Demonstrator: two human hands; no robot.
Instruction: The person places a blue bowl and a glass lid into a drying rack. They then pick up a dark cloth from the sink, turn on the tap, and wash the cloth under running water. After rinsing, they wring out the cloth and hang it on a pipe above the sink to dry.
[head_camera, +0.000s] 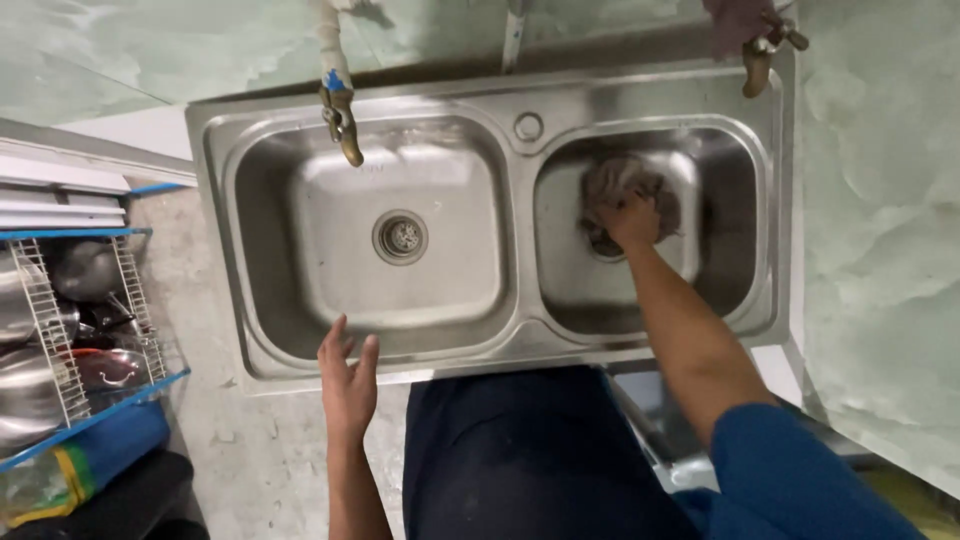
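A stainless steel double sink (520, 330) fills the middle of the view. Down in the right basin, my right hand (630, 218) grips a brownish-grey cloth (618, 182), bunched against the basin floor over the drain. My left hand (348, 378) rests flat on the sink's front rim beside the left basin, fingers spread, holding nothing. The left basin is bare, with a round drain (401, 237) in its middle.
A brass tap (340, 112) hangs over the left basin, another tap (760, 55) over the right. A wire rack (60, 330) with steel pots stands at the left. A pale green marbled wall runs along the right and top. My dark trousers sit below the sink.
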